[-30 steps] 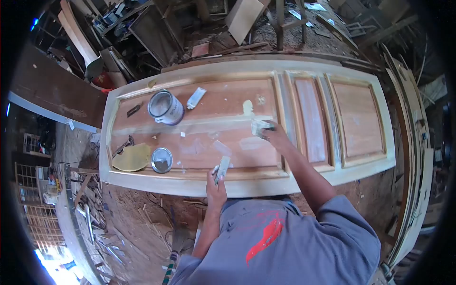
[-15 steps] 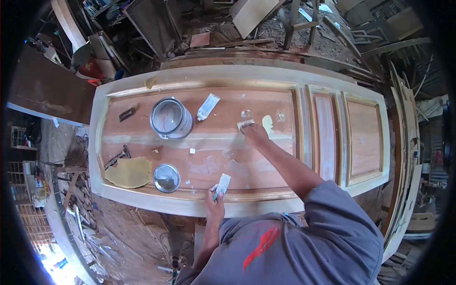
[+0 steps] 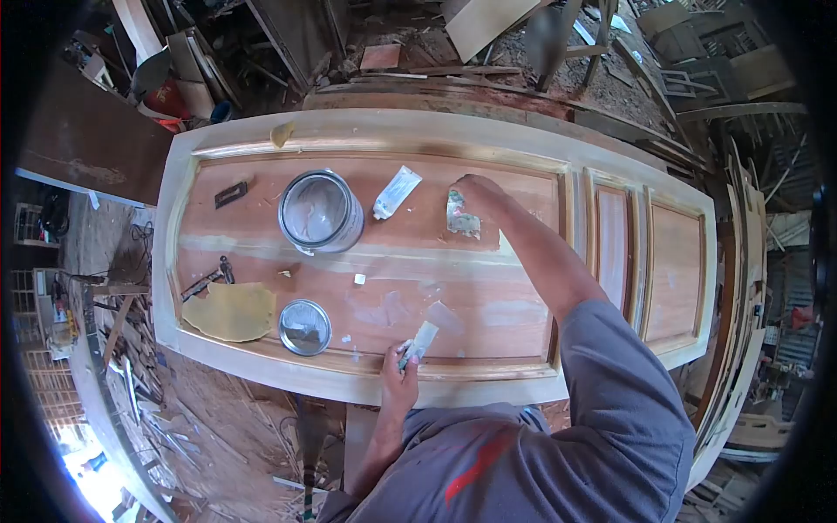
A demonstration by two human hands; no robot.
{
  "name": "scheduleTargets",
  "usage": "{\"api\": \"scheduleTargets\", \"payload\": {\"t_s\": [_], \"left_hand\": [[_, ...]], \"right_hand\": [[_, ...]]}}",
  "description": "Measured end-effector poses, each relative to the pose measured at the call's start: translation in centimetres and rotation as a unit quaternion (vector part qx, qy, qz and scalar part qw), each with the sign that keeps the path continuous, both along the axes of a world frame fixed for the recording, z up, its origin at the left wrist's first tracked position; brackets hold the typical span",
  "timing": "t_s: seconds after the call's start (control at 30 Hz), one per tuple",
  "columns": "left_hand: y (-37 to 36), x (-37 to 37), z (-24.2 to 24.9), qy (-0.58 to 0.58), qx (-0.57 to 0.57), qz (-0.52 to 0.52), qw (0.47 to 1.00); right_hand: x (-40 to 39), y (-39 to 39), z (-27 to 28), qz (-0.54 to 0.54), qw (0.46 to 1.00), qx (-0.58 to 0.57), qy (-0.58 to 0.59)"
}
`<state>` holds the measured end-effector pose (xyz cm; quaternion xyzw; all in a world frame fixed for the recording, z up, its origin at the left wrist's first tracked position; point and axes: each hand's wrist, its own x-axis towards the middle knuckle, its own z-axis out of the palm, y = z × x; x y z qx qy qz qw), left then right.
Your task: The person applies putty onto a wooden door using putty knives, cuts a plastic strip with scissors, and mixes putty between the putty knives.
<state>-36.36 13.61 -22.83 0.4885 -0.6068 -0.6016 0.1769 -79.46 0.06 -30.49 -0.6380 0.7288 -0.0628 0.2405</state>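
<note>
My right hand (image 3: pixel 479 196) grips a putty-smeared scraper (image 3: pixel 463 217), its broad blade over the door's large panel. Near the front edge of the wooden door (image 3: pixel 488 123), my left hand (image 3: pixel 399 376) is closed around a putty knife (image 3: pixel 422 340) with a pale, coated blade. An open can (image 3: pixel 350 228) stands on the panel left of my right hand, and a white tube (image 3: pixel 398 192) lies between them. Part of a cream putty patch (image 3: pixel 505 243) shows beside my right forearm. Pale filler smears (image 3: pixel 377 308) mark the panel.
On the panel's left lie a round metal lid (image 3: pixel 305 328), yellow sandpaper (image 3: pixel 228 312), a dark-handled tool (image 3: pixel 207 279) and a small dark block (image 3: pixel 231 194). A small white piece (image 3: pixel 360 279) lies mid-panel. Boards and wood scraps (image 3: pixel 200 418) surround the door.
My right hand has moved farther from me across the panel, and the scraper's broad face now shows. My left hand stays near the front edge with its putty knife. The view has shifted slightly.
</note>
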Motion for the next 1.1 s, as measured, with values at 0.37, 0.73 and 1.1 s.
{"api": "scheduleTargets", "payload": {"t_s": [0.37,0.73,1.1], "left_hand": [[-0.1,0.1,1.1,0.036,0.027,0.010,0.999],[-0.4,0.6,1.1,0.063,-0.027,0.046,0.997],[0.4,-0.3,1.5,0.129,0.090,0.180,0.971]], "right_hand": [[7.2,2.8,4.1,-0.138,0.973,-0.181,0.038],[17.0,7.0,0.6,-0.081,0.974,-0.192,0.089],[15.4,15.3,11.3,-0.076,0.987,0.018,-0.140]]}}
